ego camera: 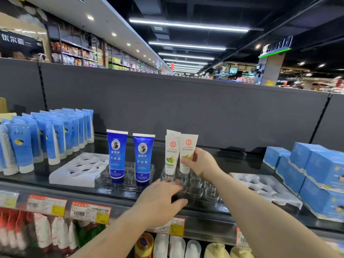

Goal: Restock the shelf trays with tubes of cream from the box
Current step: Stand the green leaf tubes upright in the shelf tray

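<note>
Nearest, at six o'clock below the shelf edge, price labels (pixel 89 212) hang along the rail, with bottles (pixel 176 246) and red-and-white pouches (pixel 42 231) on the shelf underneath.

Just above that, my left hand (pixel 160 203) lies at the front edge of the clear tray (pixel 202 190), fingers straight on its cups and thumb under its front lip, holding nothing. That tray is mostly bare cups; only its far row is filled. Up at one o'clock from the left hand, my right hand (pixel 202 163) pinches a white tube of cream (pixel 187 153) by its lower part, cap down, over a cup in the far row. A second white tube (pixel 171 153) stands just beside it at nine o'clock, upright in its cup. My hands are apart.

At nine o'clock from the clear tray, another clear tray (pixel 128 180) holds two dark blue tubes (pixel 116 155), both upright and apart. Further toward nine o'clock lies a white foam tray (pixel 74 174) with open holes, and beyond it, at ten o'clock, rows of light blue tubes (pixel 50 135) stand packed together.

At three o'clock another white foam tray (pixel 260 187) sits beside stacked blue cartons (pixel 316 170). I cannot see the supply box.
</note>
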A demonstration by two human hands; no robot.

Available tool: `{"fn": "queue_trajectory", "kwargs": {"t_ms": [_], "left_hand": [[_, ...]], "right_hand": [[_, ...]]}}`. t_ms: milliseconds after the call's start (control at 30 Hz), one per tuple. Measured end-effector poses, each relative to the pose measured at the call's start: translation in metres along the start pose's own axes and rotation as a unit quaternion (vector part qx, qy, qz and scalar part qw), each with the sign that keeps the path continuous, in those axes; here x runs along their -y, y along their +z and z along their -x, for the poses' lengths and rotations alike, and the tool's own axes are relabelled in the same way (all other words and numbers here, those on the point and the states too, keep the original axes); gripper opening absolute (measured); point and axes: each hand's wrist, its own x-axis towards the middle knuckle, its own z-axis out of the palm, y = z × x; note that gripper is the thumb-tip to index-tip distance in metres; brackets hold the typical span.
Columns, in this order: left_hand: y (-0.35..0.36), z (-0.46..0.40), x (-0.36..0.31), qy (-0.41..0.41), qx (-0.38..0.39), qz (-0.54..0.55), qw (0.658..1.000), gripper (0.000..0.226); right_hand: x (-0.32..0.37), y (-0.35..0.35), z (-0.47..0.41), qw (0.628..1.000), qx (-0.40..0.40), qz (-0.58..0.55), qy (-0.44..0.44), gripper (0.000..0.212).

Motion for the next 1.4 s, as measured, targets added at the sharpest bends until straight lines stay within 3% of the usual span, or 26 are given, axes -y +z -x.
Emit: {"fn": "queue_trajectory", "kwargs": {"t_ms": [300,667,867,1067,1200,1400], "left_hand": [[0.001,0.000,-0.001,0.003,0.001,-0.002,1.000,0.053],[-0.006,0.001,-0.001,-0.024,0.043,0.049,0.998,0.053],[-0.023,0.007,-0.001,-0.037,0.044,0.162,0.985,0.053],[-0.036,0.040,0.002,-0.004,0.036,0.166,0.985,0.052],[-0.050,0.099,0.037,0.019,0.000,0.088,0.996,0.052],[-0.088,0.229,0.176,-0.063,-0.036,-0.056,0.996,0.049]], "right_hand": [[-0.004,0.008,-0.003,0.998,0.025,0.058,0.021,0.022],[-0.006,0.008,-0.001,0.998,0.047,0.041,0.032,0.033],[0.000,-0.007,0.021,0.998,0.007,0.010,0.061,0.063],[0.023,-0.009,0.085,0.977,-0.017,0.188,0.102,0.066],[0.069,0.031,0.141,0.949,-0.011,0.298,0.103,0.069],[0.185,0.181,0.209,0.953,0.063,0.297,0.014,0.074]]}}
